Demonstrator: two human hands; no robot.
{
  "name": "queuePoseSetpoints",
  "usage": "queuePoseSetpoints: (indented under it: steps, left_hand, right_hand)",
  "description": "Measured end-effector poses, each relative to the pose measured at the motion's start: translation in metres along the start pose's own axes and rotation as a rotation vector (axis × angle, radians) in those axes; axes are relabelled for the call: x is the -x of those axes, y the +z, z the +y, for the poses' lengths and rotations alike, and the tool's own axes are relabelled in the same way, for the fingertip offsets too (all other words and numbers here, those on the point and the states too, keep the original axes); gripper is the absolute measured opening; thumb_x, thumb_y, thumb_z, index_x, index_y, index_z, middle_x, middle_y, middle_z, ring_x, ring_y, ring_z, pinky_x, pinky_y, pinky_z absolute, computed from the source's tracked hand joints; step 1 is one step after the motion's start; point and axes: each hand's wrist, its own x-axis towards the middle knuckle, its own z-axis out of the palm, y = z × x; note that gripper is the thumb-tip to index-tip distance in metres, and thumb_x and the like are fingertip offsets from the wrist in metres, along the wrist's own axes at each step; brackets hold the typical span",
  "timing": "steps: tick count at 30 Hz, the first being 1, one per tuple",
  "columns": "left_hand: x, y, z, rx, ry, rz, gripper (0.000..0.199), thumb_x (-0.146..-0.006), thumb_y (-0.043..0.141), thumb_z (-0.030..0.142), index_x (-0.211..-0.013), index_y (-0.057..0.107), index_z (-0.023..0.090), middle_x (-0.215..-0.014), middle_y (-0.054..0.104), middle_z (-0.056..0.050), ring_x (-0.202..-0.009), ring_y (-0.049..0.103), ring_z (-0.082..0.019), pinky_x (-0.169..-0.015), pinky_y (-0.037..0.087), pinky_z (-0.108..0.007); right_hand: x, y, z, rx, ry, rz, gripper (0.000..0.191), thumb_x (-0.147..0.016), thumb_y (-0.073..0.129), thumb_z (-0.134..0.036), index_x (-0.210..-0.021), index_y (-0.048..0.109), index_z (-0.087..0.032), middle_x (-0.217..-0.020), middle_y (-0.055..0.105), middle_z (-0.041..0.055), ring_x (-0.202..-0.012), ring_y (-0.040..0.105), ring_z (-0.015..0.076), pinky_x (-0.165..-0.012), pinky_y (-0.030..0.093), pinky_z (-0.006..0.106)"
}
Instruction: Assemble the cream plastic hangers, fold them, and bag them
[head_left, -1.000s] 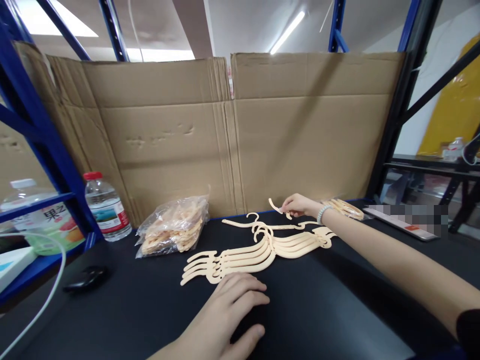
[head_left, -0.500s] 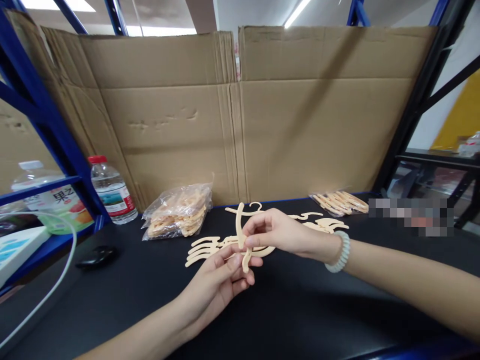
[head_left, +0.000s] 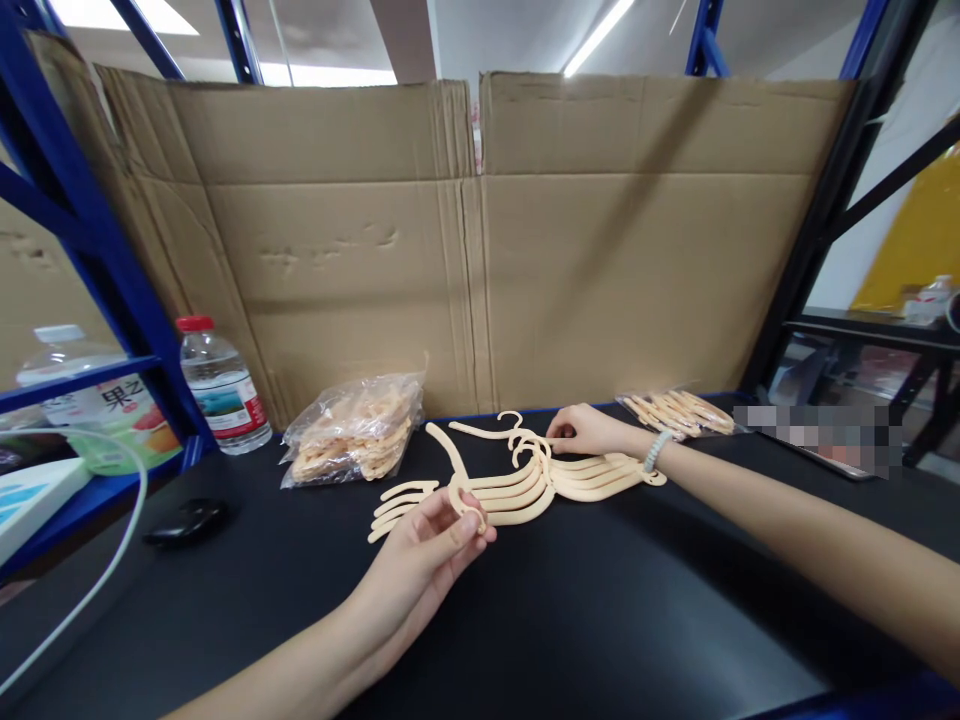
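My left hand (head_left: 439, 550) pinches a cream plastic hanger arm (head_left: 448, 450), a slim curved piece that rises up and to the left from my fingers. Farther back, my right hand (head_left: 589, 430) has its fingers curled down on another cream hanger piece, mostly hidden beneath them. Between and below the hands, several cream hangers (head_left: 517, 498) lie overlapped in a fan, with their hooks towards the middle. Several loose curved arms (head_left: 401, 505) rest in a row just left of them. A single hanger part with a hook (head_left: 511, 418) lies behind.
A clear bag of hanger parts (head_left: 356, 430) stands at back left, and a flatter bag (head_left: 679, 412) at back right. A water bottle (head_left: 225, 395) and a black mouse (head_left: 187, 522) are on the left. Cardboard (head_left: 360, 270) walls the back of the black table (head_left: 592, 620).
My right hand has let go of the piece in my left hand and moved right and back to the hanger parts. The held arm now leans left, lower than before.
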Motion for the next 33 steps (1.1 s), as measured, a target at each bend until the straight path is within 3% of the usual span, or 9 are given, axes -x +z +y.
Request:
queuePoseSetpoints:
  steps: [6,11,14,19,25,33]
  left_hand:
    - [-0.003,-0.001,0.0,-0.007,0.026,0.114,0.021,-0.069,0.084,0.02,-0.083,0.07,0.014,-0.079,0.063,0.0,-0.074,0.063,-0.009,-0.076,0.054,-0.017]
    - [-0.002,-0.003,0.001,-0.023,0.089,0.145,0.022,-0.067,0.085,0.021,-0.082,0.07,0.014,-0.079,0.065,-0.001,-0.076,0.064,-0.01,-0.079,0.055,-0.017]
    - [-0.001,-0.004,0.001,-0.037,0.116,0.195,0.025,-0.065,0.087,0.022,-0.082,0.071,0.014,-0.081,0.067,-0.002,-0.079,0.065,-0.011,-0.08,0.054,-0.017]
    - [-0.003,-0.005,0.006,-0.058,0.119,0.239,0.032,-0.062,0.088,0.028,-0.084,0.07,0.014,-0.08,0.068,-0.004,-0.079,0.065,-0.012,-0.076,0.054,-0.017]
    - [-0.005,-0.001,0.014,-0.096,0.163,0.172,0.02,-0.073,0.081,0.026,-0.082,0.066,0.016,-0.082,0.062,-0.001,-0.082,0.061,-0.012,-0.08,0.052,-0.019]
    - [-0.003,0.002,0.016,-0.112,0.141,0.071,0.013,-0.084,0.07,0.027,-0.082,0.06,0.019,-0.088,0.054,-0.001,-0.087,0.053,-0.013,-0.08,0.049,-0.022]
  right_hand:
    - [0.001,0.015,0.014,0.03,0.044,0.097,0.008,-0.076,0.063,-0.02,-0.073,0.066,-0.014,-0.067,0.068,0.0047,-0.06,0.06,0.0148,-0.056,0.043,0.024]
    - [0.006,-0.007,0.012,0.061,0.063,0.258,0.001,-0.076,0.06,-0.016,-0.077,0.06,-0.017,-0.072,0.066,0.0025,-0.066,0.06,0.0158,-0.062,0.044,0.027]
    - [0.023,-0.024,0.002,0.067,0.048,0.359,0.007,-0.078,0.059,-0.02,-0.085,0.057,-0.018,-0.079,0.065,0.0027,-0.072,0.06,0.017,-0.067,0.046,0.029]
    - [0.069,-0.036,-0.025,0.071,-0.107,0.353,0.018,-0.088,0.055,-0.028,-0.104,0.06,-0.02,-0.095,0.066,0.0048,-0.084,0.061,0.018,-0.077,0.047,0.032]
    - [0.11,-0.022,-0.039,0.045,-0.235,0.379,0.011,-0.094,0.053,-0.026,-0.094,0.063,-0.022,-0.087,0.062,0.0027,-0.079,0.059,0.016,-0.071,0.047,0.028]
    - [0.119,-0.01,-0.047,0.055,-0.277,0.429,0.015,-0.092,0.054,-0.016,-0.1,0.061,-0.026,-0.092,0.065,0.0008,-0.084,0.062,0.0151,-0.072,0.048,0.026]
